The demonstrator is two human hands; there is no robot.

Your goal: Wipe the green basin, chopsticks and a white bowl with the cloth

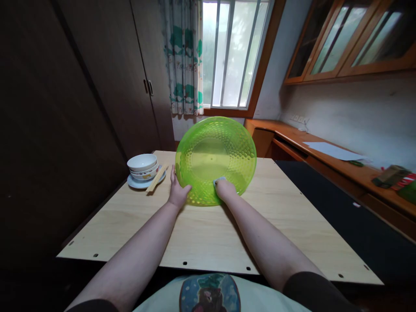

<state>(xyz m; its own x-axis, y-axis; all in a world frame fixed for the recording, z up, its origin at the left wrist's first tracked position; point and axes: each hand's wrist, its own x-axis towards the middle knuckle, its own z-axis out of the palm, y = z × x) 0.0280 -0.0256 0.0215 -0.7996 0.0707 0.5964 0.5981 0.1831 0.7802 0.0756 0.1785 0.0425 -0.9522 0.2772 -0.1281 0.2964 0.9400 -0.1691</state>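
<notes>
A large, round, translucent green plastic plate [214,149] with a dimpled rim stands tilted up on the pale wooden tabletop [208,234]. It leans away from me, with its lower edge on or close to the wood. My left hand [178,193] grips its near left rim, with the thumb across the front. My right hand [225,189] presses a small pale blue cloth [220,181] against the plate's lower right face. The fingers of that hand are mostly hidden behind the cloth and plate.
Left of the plate, two stacked white bowls [142,163] sit on a pale blue saucer [136,182], with wooden chopsticks [156,178] resting across it. A dark wardrobe [110,86] stands at left. A wooden desk [292,141] with paper and small items runs along the right wall.
</notes>
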